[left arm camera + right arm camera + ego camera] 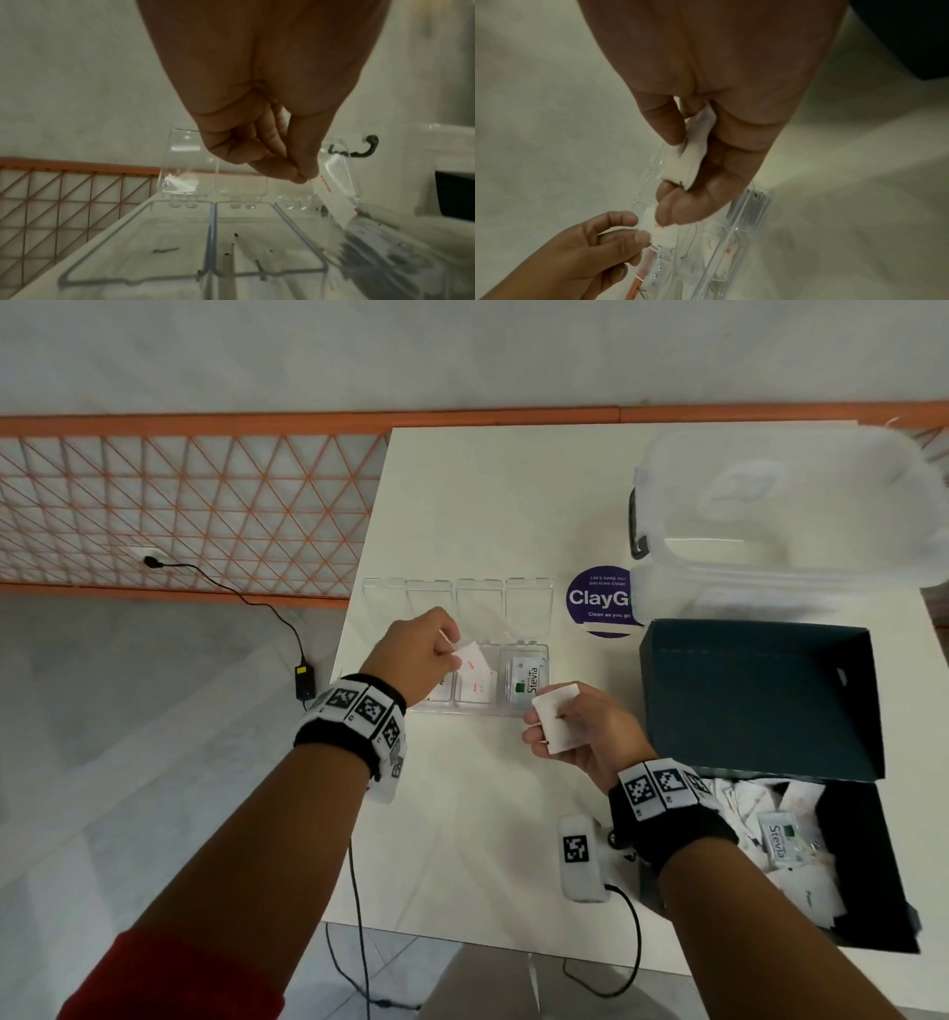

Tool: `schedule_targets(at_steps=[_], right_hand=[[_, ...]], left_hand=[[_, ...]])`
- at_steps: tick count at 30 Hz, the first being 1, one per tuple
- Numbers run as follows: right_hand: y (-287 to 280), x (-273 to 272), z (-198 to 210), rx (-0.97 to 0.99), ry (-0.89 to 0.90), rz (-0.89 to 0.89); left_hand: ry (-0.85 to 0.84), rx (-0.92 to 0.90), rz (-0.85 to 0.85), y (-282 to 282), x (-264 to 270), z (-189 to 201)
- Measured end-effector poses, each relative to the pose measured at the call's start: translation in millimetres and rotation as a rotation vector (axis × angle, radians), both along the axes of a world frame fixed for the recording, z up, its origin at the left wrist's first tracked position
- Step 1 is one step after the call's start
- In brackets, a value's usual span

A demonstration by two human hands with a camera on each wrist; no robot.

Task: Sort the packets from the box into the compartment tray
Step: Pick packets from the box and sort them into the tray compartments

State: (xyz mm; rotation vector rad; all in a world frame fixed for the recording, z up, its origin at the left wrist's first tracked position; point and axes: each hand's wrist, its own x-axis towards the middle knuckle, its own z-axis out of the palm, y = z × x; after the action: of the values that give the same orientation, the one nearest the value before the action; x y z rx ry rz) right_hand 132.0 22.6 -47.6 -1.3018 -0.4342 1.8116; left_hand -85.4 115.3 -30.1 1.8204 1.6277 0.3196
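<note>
Evenly lit from above in the head view, bright and soft, with only faint shadows on the white table (462, 516). Pale glare along the open lids of the clear compartment tray (529, 603). Smeared by motion at the far right: translucent plastic container (801, 505) and loose packets in the dark box (760, 690) both blurred. Bowed at the edges by the wide lens, the orange lattice rail (195, 505) curving. Dimmer and grainy in both wrist views, yellowish in cast. Left hand (259, 105) underlit and soft; streaked blur at the near right of the left wrist view. Right hand (718, 101) dark, out of focus.
</note>
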Motion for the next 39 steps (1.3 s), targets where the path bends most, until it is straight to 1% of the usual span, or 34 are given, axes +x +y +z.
schedule_targets(at_steps=[4,9,16,19,21,23,24,25,27,29,31,34,39], right_hand=[[2,0,-5,0.013,-0.074,0.058],[5,2,-7,-0.005,-0.083,0.067],[8,4,-7,-0.008,-0.078,0.050],[10,3,-7,-0.021,-0.028,0.029],[11,4,-6,-0.018,-0.009,0.035],[12,4,-6,-0.010,-0.016,0.051],[12,4,-6,-0.006,-0.021,0.058],[12,2,-6,0.000,-0.026,0.064],[11,-1,-5,0.011,-0.035,0.082],[10,-5,-5,0.026,-0.045,0.107],[9,-9,-5,0.044,-0.059,0.125],[6,-16,-8,0.046,-0.096,0.123],[-3,-20,-13,0.046,-0.138,0.124]], left_hand=[[0.122,-0.035,-0.113,11,8,-5],[0.275,-0.072,-0.261,16,20,-16],[0.412,-0.017,-0.405,17,26,-26],[0.415,0.044,-0.416,16,25,-28],[0.345,0.139,-0.360,12,23,-27],[0.203,0.221,-0.274,5,22,-22],[0.120,0.226,-0.239,0,23,-17],[0.039,0.209,-0.223,-5,25,-12],[-0.081,0.111,-0.227,-17,30,-5],[-0.121,-0.023,-0.228,-27,34,-2],[-0.160,-0.109,-0.200,-33,34,-3],[-0.270,-0.133,-0.103,-36,25,-4],[-0.429,-0.059,0.122,-32,-12,1]])
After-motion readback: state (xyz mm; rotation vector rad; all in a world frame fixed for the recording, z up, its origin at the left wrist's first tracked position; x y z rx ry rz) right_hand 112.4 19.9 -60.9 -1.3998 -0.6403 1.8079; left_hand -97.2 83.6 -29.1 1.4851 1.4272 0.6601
